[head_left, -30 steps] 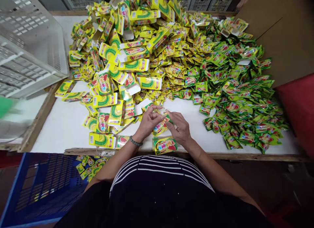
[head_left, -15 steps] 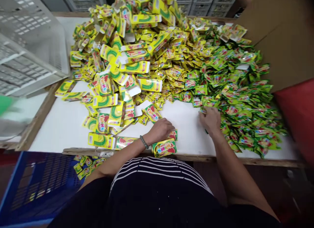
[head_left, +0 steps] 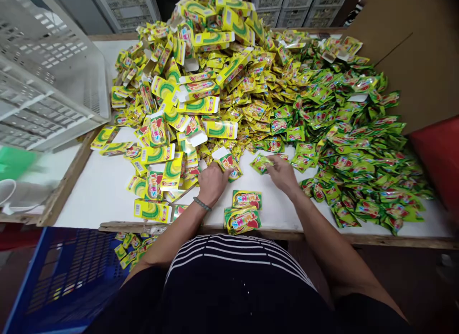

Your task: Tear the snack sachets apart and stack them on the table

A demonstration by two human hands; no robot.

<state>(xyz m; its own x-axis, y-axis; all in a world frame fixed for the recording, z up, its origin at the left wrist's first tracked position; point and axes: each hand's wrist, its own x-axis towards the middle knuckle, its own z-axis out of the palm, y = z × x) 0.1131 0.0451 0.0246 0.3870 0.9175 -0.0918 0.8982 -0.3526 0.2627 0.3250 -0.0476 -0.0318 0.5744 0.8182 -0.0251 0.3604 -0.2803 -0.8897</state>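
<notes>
My left hand (head_left: 212,184), with a beaded bracelet at its wrist, is closed at the lower left edge of a small candy box (head_left: 231,167). That box has a white flap standing out at its upper end. Between the fingertips of my right hand (head_left: 284,175) is a green candy packet (head_left: 258,164), held just right of the box. Two more candy boxes (head_left: 247,199) lie near the table's front edge, one partly over the other. To the right spreads a heap of green packets (head_left: 344,133); yellow packets (head_left: 254,109) lie behind my hands.
Yellow boxes (head_left: 199,105) are piled at the left and back of the white table (head_left: 107,190). A white crate (head_left: 100,85) stands at the left, a blue crate (head_left: 71,276) below the front edge. Brown cardboard (head_left: 419,71) and something red (head_left: 437,147) border the right.
My right hand has moved left from the green heap, bringing a packet with it. My left hand has shifted left and up from the front boxes to the box with the flap.
</notes>
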